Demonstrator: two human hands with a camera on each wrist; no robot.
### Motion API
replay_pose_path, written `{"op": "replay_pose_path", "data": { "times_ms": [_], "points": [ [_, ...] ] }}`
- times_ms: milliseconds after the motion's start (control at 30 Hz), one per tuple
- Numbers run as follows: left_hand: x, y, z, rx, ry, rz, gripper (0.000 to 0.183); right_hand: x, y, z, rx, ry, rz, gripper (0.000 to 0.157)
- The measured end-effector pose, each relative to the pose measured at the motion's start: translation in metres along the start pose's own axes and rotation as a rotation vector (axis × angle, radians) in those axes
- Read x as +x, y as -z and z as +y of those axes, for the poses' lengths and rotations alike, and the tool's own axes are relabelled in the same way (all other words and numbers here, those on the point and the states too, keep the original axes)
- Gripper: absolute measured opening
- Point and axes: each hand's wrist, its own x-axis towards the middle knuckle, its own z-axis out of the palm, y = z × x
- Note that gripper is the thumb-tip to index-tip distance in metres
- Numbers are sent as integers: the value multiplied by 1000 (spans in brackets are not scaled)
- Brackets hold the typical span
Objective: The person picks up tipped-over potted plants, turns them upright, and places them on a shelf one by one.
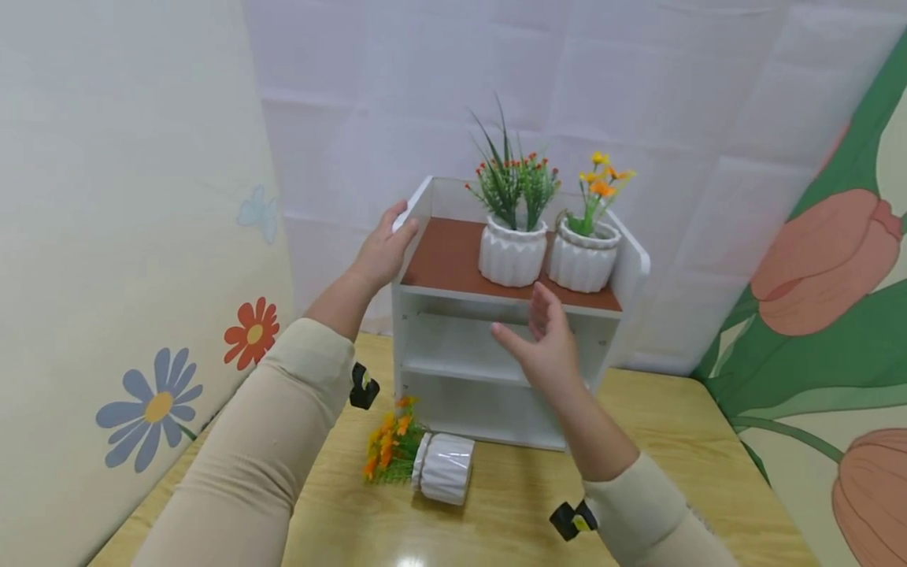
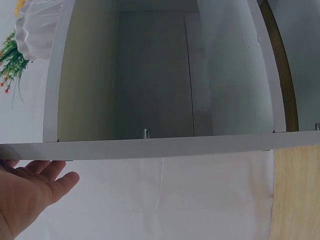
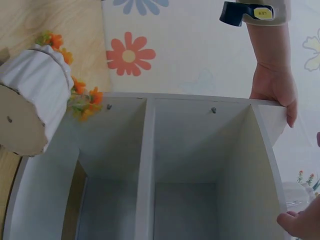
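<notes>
A small white shelf unit [image 1: 400,331] with a reddish-brown top board [image 1: 442,248] stands on the wooden table. My left hand [image 1: 383,248] touches the upper left side panel [image 2: 165,148], fingers at its outer face and top edge. Before the top board my right hand [image 1: 549,346] is raised with nothing in it, thumb and fingers spread apart. Just beyond its fingertips are two white fluted pots: one [image 1: 512,256] with red-dotted greenery, another [image 1: 584,260] with yellow-orange flowers. A third white pot [image 1: 446,468] with orange flowers [image 1: 390,447] lies on its side in front of the unit.
Below the top board are a middle shelf [image 1: 460,346] and a lower compartment [image 1: 460,409]. A pale cloth [image 1: 354,118] hangs behind. Flower-painted panels border the wooden table [image 1: 666,409] at left and right. Each sleeve cuff has a black clip-like device [image 1: 364,386] beside it.
</notes>
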Motion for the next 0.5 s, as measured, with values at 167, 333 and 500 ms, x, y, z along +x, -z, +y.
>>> {"op": "replay_pose_path", "data": {
  "times_ms": [167,333,500],
  "points": [
    [-1,0,1,1,6,-1,62,-9,-7,10,17,-8,-37,89],
    [-2,0,2,13,5,3,62,-19,-17,20,33,-1,-93,89],
    [-1,1,1,17,5,4,62,-30,-29,33,24,-5,-147,90]
  ]
}}
